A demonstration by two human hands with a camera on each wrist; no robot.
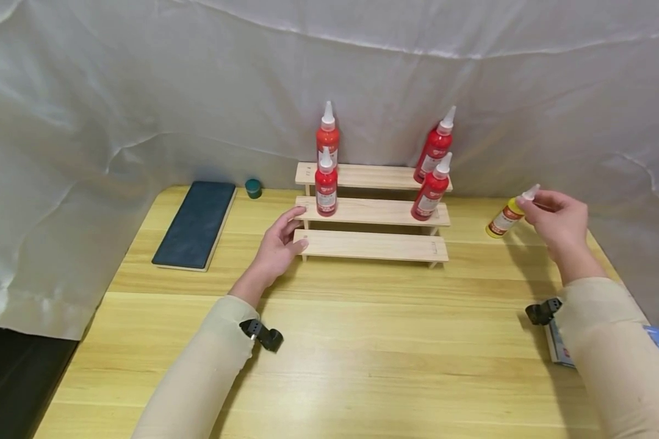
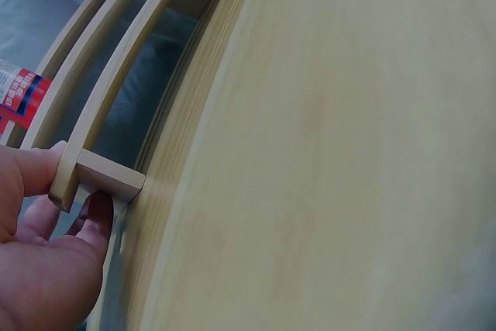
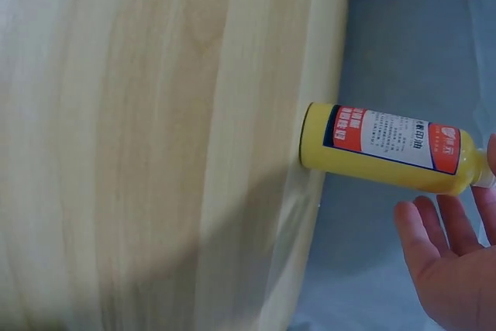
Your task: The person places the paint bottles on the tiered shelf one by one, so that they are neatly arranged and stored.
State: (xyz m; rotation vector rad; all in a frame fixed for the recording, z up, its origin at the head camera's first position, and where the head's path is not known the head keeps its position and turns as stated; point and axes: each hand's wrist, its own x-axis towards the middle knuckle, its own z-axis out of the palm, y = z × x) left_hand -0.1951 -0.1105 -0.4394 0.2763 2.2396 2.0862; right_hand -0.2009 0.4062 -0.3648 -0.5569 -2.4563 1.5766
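Observation:
A three-tier wooden stand point(image 1: 370, 245) is at the back of the table, seen close up in the left wrist view. My left hand point(image 1: 277, 247) grips its left end; in the left wrist view the thumb lies on the lowest board point(image 2: 116, 75) and fingers reach around the end leg. Red bottles with white nozzle caps stand at both ends of the top and middle tiers, such as the middle-left red bottle point(image 1: 326, 190). My right hand point(image 1: 562, 222) pinches a yellow bottle point(image 3: 387, 145) near its cap, right of the stand. The yellow bottle tilts in the head view, its base at the tabletop.
A dark flat board point(image 1: 194, 225) lies on the left of the table point(image 1: 362, 366), with a small green-lidded pot point(image 1: 254, 188) beside it. Partly behind the right sleeve is a flat, book-like item point(image 1: 559, 350). Silvery-grey cloth point(image 1: 225, 79) hangs behind the table and along its sides.

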